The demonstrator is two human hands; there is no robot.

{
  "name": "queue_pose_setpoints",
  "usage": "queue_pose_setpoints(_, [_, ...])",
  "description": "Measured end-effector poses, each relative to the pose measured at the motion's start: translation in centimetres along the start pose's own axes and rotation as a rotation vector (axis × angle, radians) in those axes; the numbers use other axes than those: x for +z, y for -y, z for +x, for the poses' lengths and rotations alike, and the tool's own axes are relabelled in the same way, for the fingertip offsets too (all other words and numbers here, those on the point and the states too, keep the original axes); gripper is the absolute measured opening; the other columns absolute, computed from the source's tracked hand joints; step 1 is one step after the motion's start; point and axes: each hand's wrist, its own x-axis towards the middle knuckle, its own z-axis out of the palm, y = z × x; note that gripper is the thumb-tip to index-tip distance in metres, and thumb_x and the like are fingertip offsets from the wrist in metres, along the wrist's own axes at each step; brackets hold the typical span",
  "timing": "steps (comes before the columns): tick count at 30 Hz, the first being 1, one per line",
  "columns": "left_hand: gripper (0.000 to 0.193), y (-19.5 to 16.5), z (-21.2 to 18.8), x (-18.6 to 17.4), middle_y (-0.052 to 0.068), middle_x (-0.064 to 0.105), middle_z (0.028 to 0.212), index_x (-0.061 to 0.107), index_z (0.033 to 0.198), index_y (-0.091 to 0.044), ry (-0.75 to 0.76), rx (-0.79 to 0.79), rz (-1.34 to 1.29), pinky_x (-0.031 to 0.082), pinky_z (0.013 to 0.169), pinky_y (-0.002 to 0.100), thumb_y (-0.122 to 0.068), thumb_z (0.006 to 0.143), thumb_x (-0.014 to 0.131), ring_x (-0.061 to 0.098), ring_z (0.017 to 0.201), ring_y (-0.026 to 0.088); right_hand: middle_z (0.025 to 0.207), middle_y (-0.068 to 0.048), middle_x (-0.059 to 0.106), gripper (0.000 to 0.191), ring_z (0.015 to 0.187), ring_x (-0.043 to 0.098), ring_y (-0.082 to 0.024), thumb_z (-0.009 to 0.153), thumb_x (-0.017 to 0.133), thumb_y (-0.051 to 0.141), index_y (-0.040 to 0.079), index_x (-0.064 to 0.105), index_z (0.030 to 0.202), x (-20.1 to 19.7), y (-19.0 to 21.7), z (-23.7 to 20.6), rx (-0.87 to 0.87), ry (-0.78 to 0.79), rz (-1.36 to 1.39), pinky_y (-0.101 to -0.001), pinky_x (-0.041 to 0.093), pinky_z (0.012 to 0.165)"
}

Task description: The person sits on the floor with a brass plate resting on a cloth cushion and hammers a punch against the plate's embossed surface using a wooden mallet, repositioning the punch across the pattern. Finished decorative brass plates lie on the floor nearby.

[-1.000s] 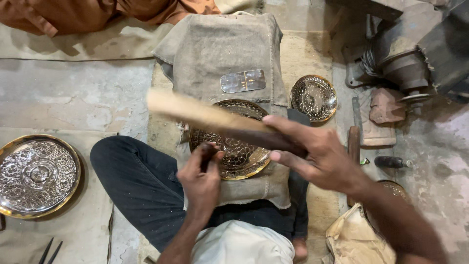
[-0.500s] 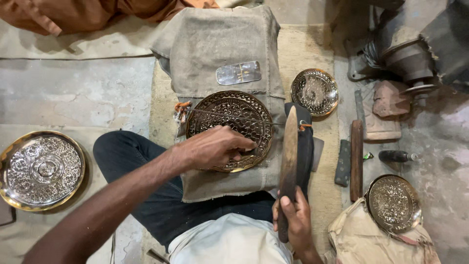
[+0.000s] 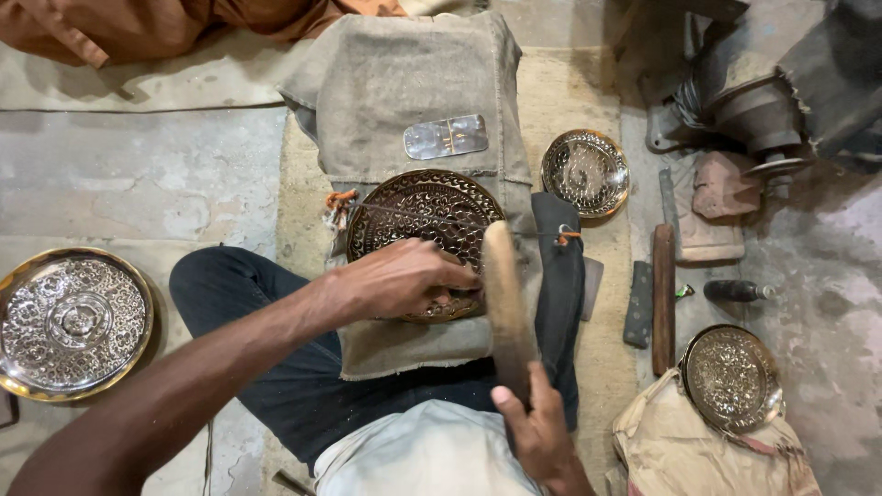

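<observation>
Since half a second ago, the wooden stick (image 3: 507, 303) swings over the engraved plate (image 3: 423, 230). Right hand (image 3: 542, 432) grips it at 6 o'clock; left hand (image 3: 404, 276) presses the plate, engraving seemingly unfinished.

Left hand (image 3: 404, 276) on engraved plate (image 3: 423, 216); right hand (image 3: 537, 432) grips wooden mallet (image 3: 505, 303)

No screens or signs show. One small shiny rectangular metal label plate (image 3: 446, 136) lies on the grey cloth at twelve o'clock. A crumpled tan paper bag (image 3: 698, 459) sits at four o'clock on the floor.
</observation>
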Motion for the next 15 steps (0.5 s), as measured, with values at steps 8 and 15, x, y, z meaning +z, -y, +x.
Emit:
queue_pose_setpoints(8, [0.049, 0.0, -0.9, 1.0, 0.021, 0.076, 0.104, 0.067, 0.129, -0.003, -0.374, -0.054, -0.15, 0.062, 0.075, 0.04, 0.002, 0.08, 0.075, 0.077, 0.088, 0.03, 0.064, -0.006, 0.059, 0.039, 0.051, 0.056, -0.014, 0.093, 0.064, 0.033, -0.001, 0.059, 0.111, -2.4, -0.8, 2.2, 0.418, 0.074, 0.329, -0.0295, 0.048, 0.046])
queue_pose_setpoints(15, [0.05, 0.2, -1.4, 1.6, 0.023, 0.075, 0.101, 0.066, 0.128, -0.002, -0.349, -0.047, -0.142, 0.06, 0.075, 0.042, 0.003, 0.079, 0.072, 0.077, 0.088, 0.033, 0.078, -0.002, 0.067, 0.034, 0.068, 0.066, -0.015, 0.095, 0.062, 0.033, 0.008, 0.053, 0.116, -3.4, 1.5, 5.1, 0.196, 0.209, 0.148, -0.0317, 0.055, 0.063])
